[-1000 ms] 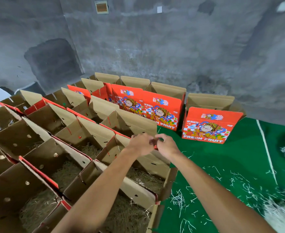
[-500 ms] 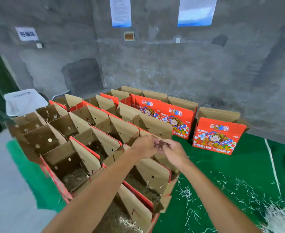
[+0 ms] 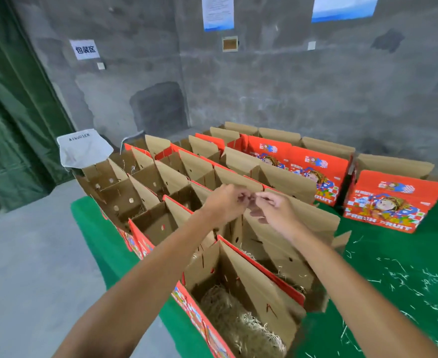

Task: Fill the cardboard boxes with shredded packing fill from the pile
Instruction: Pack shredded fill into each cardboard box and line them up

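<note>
Rough grey concrete wall (image 3: pixel 277 81) at the back, blotchy, with a darker patched bit (image 3: pixel 159 107) low down. Small white sign (image 3: pixel 84 49) with black characters, two blue-edged paper sheets (image 3: pixel 218 12) up top. Dark green curtain (image 3: pixel 13 104) hanging on the left. Plain grey concrete floor (image 3: pixel 31 254), bright green mat (image 3: pixel 393 254) spread over part of it. Flat, even light.

Upright flaps (image 3: pixel 241 277) crowd box mouths — green mat (image 3: pixel 393 293) open rightward.
</note>
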Demonstrator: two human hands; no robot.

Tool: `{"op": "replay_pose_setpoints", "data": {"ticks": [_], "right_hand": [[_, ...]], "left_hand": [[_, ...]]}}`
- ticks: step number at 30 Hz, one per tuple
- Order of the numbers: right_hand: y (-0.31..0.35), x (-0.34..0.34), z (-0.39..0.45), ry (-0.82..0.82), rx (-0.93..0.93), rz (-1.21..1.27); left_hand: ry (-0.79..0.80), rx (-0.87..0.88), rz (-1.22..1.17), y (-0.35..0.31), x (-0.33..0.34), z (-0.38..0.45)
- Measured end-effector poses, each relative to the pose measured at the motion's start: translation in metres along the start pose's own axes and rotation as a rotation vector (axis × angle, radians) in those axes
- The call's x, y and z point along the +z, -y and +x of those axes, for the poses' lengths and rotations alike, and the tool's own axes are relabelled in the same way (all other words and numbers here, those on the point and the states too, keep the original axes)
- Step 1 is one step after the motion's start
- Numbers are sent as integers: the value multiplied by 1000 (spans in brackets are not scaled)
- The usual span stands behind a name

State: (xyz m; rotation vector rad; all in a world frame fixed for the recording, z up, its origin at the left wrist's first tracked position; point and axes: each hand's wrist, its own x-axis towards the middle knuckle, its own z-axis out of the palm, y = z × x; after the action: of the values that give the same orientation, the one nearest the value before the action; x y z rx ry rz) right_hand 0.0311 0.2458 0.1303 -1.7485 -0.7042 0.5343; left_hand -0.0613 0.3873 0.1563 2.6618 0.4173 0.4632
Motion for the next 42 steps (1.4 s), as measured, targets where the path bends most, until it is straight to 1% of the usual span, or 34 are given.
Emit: {"op": "replay_pose_setpoints", "data": {"ticks": [3,6,8,10,12,14,17,21,25,28,31,34,36,38,42], "right_hand": [[6,38,51,-1,-17,-80],[11,89,119,-18,-57,-211],[14,128,172,-24,-58,-209],[15,168,230,-36,-35,-175],[16,206,282,-16,17,-125],[19,236,332,-33,59,-97],[15,263,394,-83,103,-73],[12,280,452,-154,144,-118],[7,287,498,-171,93,-197],[7,288,527,-140,26,-350],[3,296,547,-109,-14,-579],[-3,308,558,-155,119,-743],[-7,314,563,-158,209,-784],[-9,319,565,-140,241,-824],[-10,322,568,-125,249,-898]], "left_hand": [[-38,-8,-2,56,-16,27],[-24,-12,0,136,-29,71],[-41,-26,-27,199,-37,110],[-94,-55,-78,266,-44,151],[-126,-103,-98,326,-51,183],[-136,-134,-48,380,-60,222],[-141,-183,47,448,-64,275],[-78,-323,148,519,-55,319],[-35,-425,141,560,-45,343],[-2,-511,85,578,-39,362],[24,-587,101,593,-33,377],[30,-597,152,605,-28,379],[55,-590,198,610,-31,377],[106,-579,240,616,-38,374],[176,-567,270,620,-53,368]]}}
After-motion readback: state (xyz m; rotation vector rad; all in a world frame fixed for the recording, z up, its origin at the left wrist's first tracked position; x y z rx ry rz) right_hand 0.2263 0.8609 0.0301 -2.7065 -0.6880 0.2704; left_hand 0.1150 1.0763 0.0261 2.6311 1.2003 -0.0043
